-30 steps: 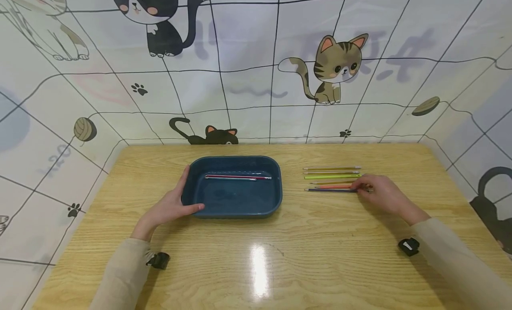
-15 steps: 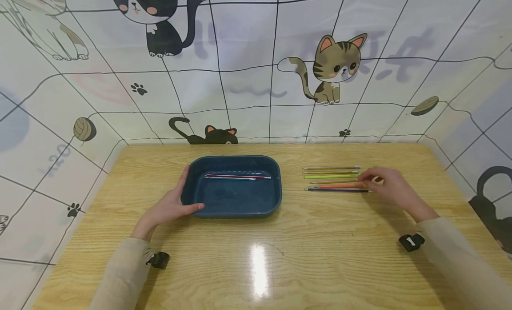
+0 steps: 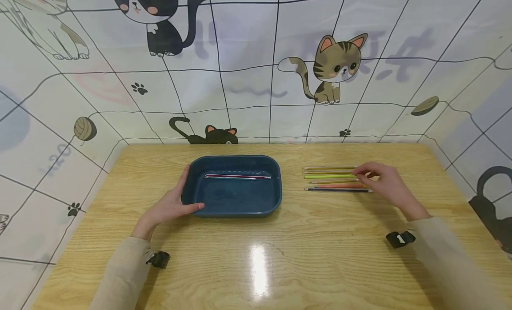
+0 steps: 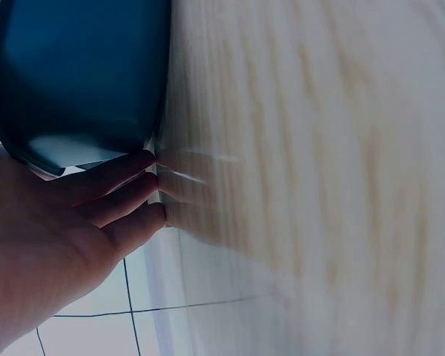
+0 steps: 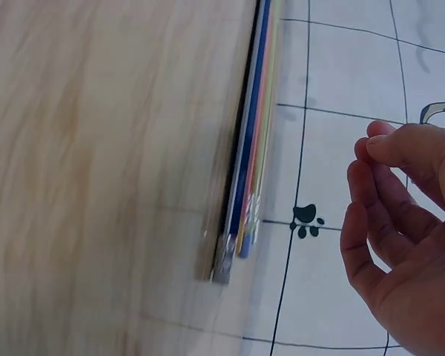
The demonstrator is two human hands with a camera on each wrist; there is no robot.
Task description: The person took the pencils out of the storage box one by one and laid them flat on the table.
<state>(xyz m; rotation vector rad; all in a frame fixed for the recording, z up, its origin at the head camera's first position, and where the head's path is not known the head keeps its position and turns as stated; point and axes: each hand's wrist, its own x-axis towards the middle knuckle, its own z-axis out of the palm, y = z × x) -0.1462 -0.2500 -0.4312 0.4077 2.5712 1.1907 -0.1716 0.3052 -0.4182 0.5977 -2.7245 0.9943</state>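
Note:
In the head view my left hand (image 3: 172, 205) rests against the left end of a dark blue tray (image 3: 236, 214), thumb over its front rim. The left wrist view shows straight fingers (image 4: 122, 200) beside the tray's side, near the tabletop. Inside the tray lie a dark red pencil (image 3: 224, 175) and a pale one (image 3: 232, 179). My right hand (image 3: 386, 183) hovers with loosely curved fingers over the right ends of several pencils in a row: gold ones (image 3: 328, 168), a lime one (image 3: 326, 177), an orange one (image 3: 332, 186), a dark blue one (image 3: 336, 190). Nothing shows between its fingertips.
Everything stands on a light wooden table (image 3: 240, 265) with a glare spot near the front. A white cat-print cover (image 3: 248, 87) rises behind the table and along both sides.
My right hand has shifted from the orange and dark blue pencils toward the back, uncovering their right ends. The left hand and the tray have stayed put.

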